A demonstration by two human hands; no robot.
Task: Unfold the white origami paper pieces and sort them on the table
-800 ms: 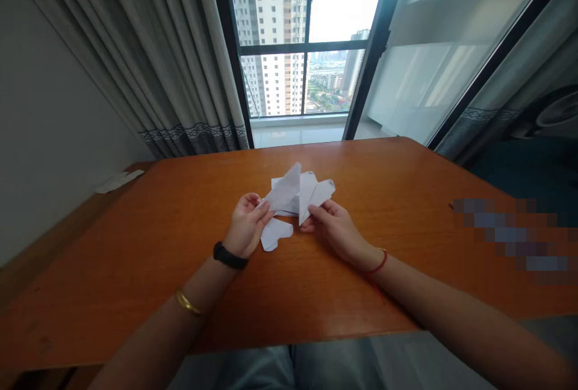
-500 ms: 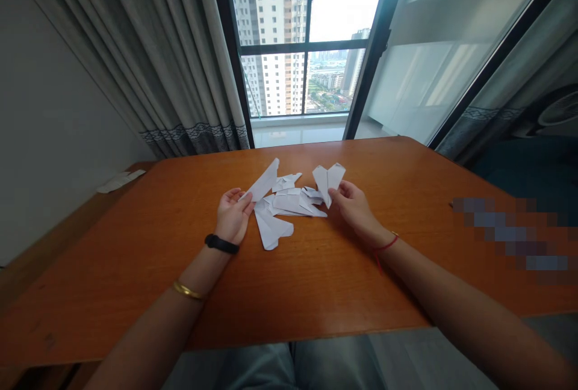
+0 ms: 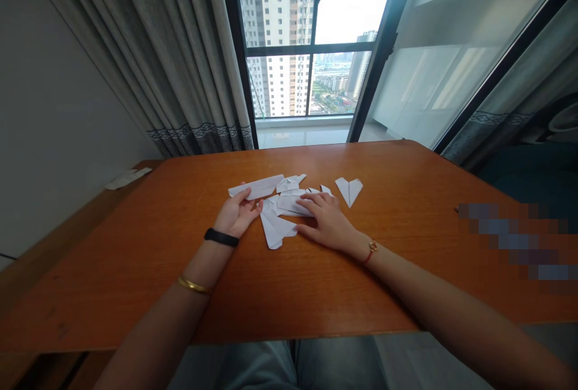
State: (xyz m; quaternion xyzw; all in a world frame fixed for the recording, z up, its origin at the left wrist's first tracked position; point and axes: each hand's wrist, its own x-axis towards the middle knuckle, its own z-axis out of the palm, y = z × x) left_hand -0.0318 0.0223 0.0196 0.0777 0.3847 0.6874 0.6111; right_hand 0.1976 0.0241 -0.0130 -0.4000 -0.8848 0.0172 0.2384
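Note:
My left hand is turned partly palm up, its thumb spread away and its fingertips touching the near edge of a long folded white paper strip. Over the right side of a pile of folded white paper pieces reaches my right hand, palm down with its fingers apart. The fingers cover part of the pile. A winged folded paper piece lies at the pile's near side, close to my right thumb. Apart on the right, a heart-shaped folded paper rests on the table.
The brown wooden table reaches to the window and curtain. White paper lies on a ledge at the left. A blurred-out patch covers something at the table's right side.
My right hand has let go of the heart-shaped paper, now farther right, and moved left over the pile. The strip in my left hand has come down flatter, and my left thumb has moved off it.

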